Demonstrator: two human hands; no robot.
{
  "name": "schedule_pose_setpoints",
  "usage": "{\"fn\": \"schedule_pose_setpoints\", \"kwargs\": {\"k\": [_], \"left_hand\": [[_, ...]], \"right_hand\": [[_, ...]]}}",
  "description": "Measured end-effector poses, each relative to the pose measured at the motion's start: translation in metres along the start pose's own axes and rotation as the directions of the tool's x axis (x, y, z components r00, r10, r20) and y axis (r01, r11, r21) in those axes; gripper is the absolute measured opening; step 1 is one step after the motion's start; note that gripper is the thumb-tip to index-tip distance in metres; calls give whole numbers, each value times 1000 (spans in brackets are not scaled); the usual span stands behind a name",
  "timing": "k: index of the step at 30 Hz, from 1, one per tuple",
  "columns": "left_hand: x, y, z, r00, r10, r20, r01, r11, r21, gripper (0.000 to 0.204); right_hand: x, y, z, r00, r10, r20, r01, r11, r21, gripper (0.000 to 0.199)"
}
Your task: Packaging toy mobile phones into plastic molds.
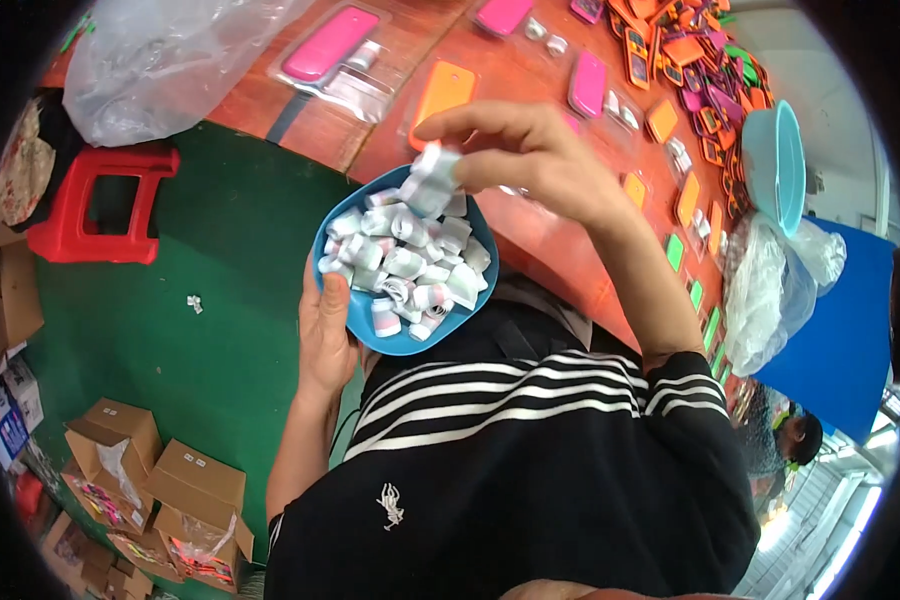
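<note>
A blue plastic bowl (402, 345) full of small rolled white paper pieces (405, 263) is held in front of my body. My left hand (325, 330) is closed on the bowl's left side, thumb up along the outer wall and the other fingers hidden beneath. Over the bowl's far rim is my right hand (530, 160), thumb and fingers around a blurred white paper roll (431, 182). Just beyond that hand, an orange phone-shaped case (447, 92) lies in a clear plastic tray on the red table (390, 85).
Pink cases (331, 43) in clear trays, more coloured cases and a heap of toy phones (705, 85) cover the table. A light-blue tub (773, 165) and plastic bags stand right. A red stool (105, 205) and open cartons (198, 500) stand on the green floor, left. Another person (782, 440) is at far right.
</note>
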State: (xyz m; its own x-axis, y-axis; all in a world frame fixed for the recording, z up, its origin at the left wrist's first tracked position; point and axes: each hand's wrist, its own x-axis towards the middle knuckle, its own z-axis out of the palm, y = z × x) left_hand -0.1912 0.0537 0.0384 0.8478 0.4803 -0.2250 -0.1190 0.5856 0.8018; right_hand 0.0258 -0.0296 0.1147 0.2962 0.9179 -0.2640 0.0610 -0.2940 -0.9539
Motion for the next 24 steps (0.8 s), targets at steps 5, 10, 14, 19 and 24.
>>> {"fn": "schedule_pose_setpoints", "kwargs": {"k": [5, 10, 14, 19, 24], "left_hand": [[2, -22, 14, 988, -136, 75, 135, 991, 19, 59], [11, -39, 20, 939, -297, 172, 258, 941, 218, 66], [17, -37, 33, 852, -499, 157, 413, 826, 384, 83], [8, -52, 31, 925, -380, 10, 376, 918, 122, 69], [6, -27, 36, 877, 460, 137, -371, 467, 803, 53]], "right_hand": [[-36, 37, -22, 979, 108, -170, -52, 951, 304, 32], [-59, 57, -14, 961, 204, -185, -38, 762, 646, 28], [-69, 64, -9, 947, 237, -217, -25, 729, 685, 29], [-76, 70, -12, 946, 177, -273, 48, 754, 655, 30], [-81, 68, -14, 951, 160, -263, 61, 740, 670, 31]]}}
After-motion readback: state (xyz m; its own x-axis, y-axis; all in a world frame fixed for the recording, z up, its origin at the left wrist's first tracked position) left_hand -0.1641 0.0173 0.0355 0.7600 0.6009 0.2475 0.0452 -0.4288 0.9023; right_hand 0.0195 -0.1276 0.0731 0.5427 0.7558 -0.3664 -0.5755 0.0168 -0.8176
